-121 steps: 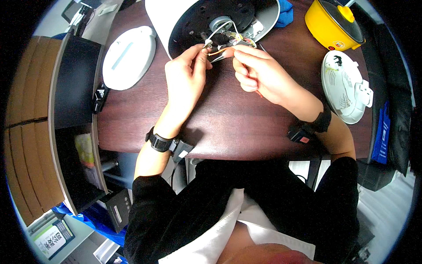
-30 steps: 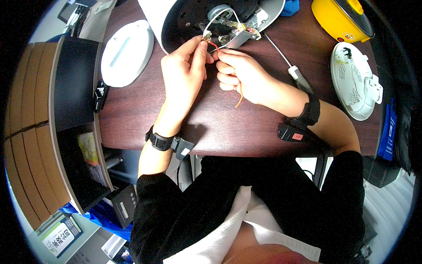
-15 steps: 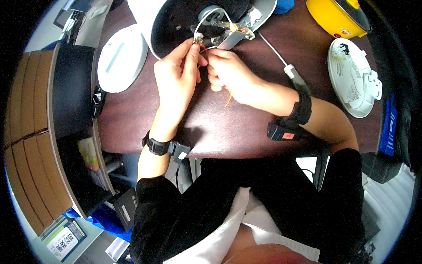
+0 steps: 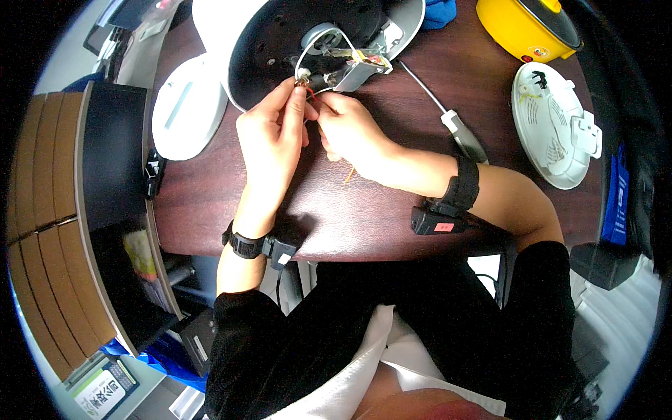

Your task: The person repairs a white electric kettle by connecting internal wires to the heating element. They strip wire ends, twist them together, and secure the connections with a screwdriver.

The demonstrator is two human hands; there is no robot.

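Observation:
An opened appliance housing, dark inside with a white outer shell, lies at the far middle of the table. A metal bracket with wires and small parts sticks out of it. Just in front, my left hand pinches a small metal part with wires on it between thumb and fingertips. Close beside it, my right hand is closed round thin red wire. A loose orange wire end hangs out below the right hand. The fingers hide most of the wire.
A screwdriver lies right of the housing. An oval white cover is at left, a white vented base at right. Behind stand a yellow electric pot and a blue cloth. A brown-fronted cabinet borders the table's left.
The whole view has shifted slightly, so table things appear a little lower and further left. Both hands keep their grip, with only a slight movement of the fingertips.

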